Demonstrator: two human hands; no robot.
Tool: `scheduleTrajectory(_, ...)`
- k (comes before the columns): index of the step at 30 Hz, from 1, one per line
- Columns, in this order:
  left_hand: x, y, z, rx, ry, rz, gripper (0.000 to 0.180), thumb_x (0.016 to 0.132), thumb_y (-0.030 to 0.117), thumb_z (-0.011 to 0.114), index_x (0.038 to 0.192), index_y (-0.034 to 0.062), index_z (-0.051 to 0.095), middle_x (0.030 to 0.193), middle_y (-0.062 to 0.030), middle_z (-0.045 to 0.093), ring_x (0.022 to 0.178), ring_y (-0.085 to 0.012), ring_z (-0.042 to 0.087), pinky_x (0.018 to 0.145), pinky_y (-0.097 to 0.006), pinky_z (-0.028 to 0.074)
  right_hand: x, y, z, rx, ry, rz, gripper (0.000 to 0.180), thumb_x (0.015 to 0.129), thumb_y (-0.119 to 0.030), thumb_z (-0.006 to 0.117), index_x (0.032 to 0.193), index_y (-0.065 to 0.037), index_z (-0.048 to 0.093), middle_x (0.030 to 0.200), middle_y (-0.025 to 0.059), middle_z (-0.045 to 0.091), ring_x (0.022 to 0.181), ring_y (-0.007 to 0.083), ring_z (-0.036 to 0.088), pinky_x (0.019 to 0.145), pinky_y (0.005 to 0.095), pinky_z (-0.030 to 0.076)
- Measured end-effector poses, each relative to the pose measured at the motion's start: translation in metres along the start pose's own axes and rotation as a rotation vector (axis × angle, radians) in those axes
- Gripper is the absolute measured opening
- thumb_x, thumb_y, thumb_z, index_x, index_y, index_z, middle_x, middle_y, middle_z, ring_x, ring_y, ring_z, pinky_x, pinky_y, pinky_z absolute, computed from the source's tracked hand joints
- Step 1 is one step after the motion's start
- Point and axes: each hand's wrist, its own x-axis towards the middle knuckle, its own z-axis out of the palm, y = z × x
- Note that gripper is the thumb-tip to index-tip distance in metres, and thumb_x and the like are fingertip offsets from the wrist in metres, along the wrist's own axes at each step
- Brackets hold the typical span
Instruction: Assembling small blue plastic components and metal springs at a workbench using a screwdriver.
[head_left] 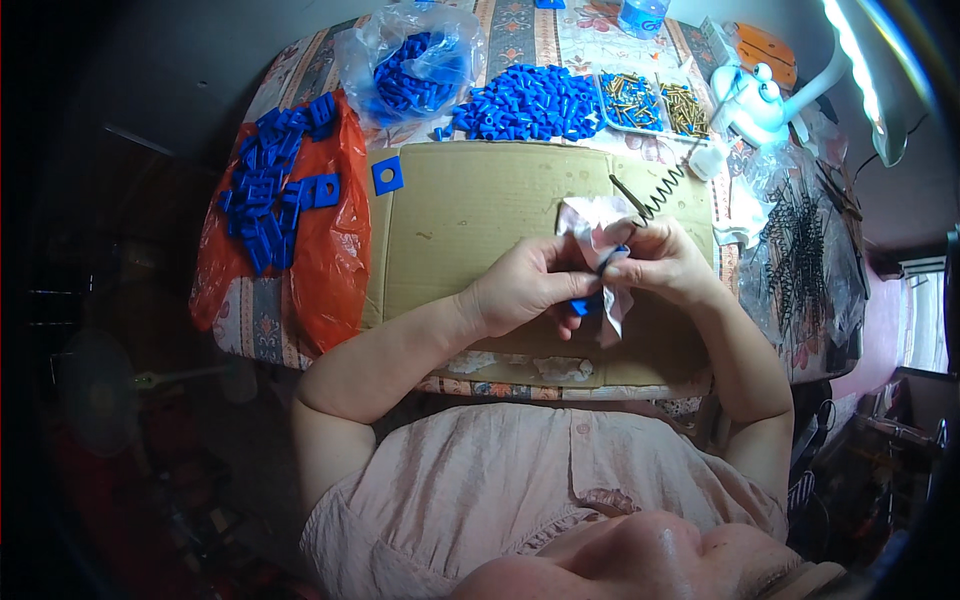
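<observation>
Over the cardboard sheet [480, 215], my two hands meet around a crumpled whitish tissue or cloth [598, 212]. My left hand [530, 285] is closed, its thumb and fingers gripping a blue plastic piece [584, 306] that is mostly covered. Pressed close from the other side, my right hand [662, 262] pinches the cloth beside a small dark-blue part. A dark coil spring [662, 192] with a straight end rises above my right hand; its lower end is hidden by the cloth and fingers. One square blue plate with a round hole [387, 175] lies at the cardboard's left edge.
Blue plates [262, 205] are heaped on a red plastic bag [335, 275]. Behind the cardboard are a clear bag [350, 60] of blue parts, a blue cone-shaped pile [525, 103] and a box of brass-coloured pieces [683, 108]. A lamp [755, 105] and dark springs [797, 250] stand right.
</observation>
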Motion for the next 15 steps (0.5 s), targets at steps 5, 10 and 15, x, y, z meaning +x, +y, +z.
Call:
scheduleTrajectory(5,-0.001,0.002,-0.002,-0.253,-0.187,-0.202,0.018,0.086,0.013,0.055,0.099,0.0017,0.052,0.075,-0.0065,0.058,0.052,-0.0105,0.057,0.045,-0.022,0.050,-0.004,-0.008,0.003,0.000,-0.032,0.015,0.015,0.077,-0.005,0.067,0.088,0.002,0.061,0.077,0.0068,0.063,0.071,0.0095,0.058,0.066,0.0238,0.047)
scheduleTrajectory(10,0.000,-0.001,0.004,-0.064,-0.033,0.002,0.020,0.087,0.011,0.053,0.104,0.0016,0.052,0.083,-0.0058,0.059,0.062,-0.0098,0.058,0.052,-0.023,0.052,-0.002,0.002,0.009,0.099,0.133,0.043,0.014,0.078,-0.008,0.067,0.087,0.001,0.062,0.073,0.0043,0.063,0.063,0.0067,0.057,0.054,0.0204,0.046)
scheduleTrajectory(15,0.000,-0.002,0.005,0.004,0.010,0.092,0.023,0.088,0.010,0.051,0.109,0.0018,0.050,0.087,-0.0054,0.059,0.064,-0.0095,0.058,0.053,-0.023,0.052,-0.006,-0.009,0.014,-0.050,0.128,0.052,0.018,0.082,-0.007,0.061,0.098,0.001,0.061,0.077,0.0012,0.062,0.067,0.0050,0.056,0.055,0.0196,0.045)
